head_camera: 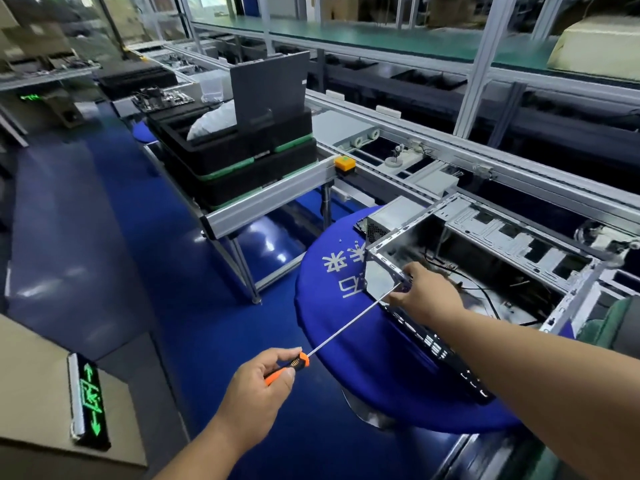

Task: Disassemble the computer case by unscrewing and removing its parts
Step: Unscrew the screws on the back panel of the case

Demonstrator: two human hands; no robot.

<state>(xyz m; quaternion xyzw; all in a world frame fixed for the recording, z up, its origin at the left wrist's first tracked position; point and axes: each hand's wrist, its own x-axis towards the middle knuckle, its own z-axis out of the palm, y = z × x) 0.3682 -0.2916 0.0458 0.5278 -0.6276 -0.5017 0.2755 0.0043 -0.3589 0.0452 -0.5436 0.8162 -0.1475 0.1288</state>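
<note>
An open metal computer case (491,244) lies on a round blue cloth-covered table (332,306), its inside showing loose black cables. My left hand (266,379) grips the orange and black handle of a long screwdriver (346,327). The thin shaft runs up and right to the case's near left corner. My right hand (422,292) holds that corner edge, fingers curled over the rim by the screwdriver's tip. A grey power supply (384,220) stands just behind the case's left end. Two tiny screws (348,241) lie on the blue cloth.
A conveyor line (433,147) with aluminium rails runs behind the table. Stacked black trays (242,157) with a dark side panel (270,88) upright in them sit on a frame to the left. A yellow button box (345,163) is on the rail. Blue floor lies below.
</note>
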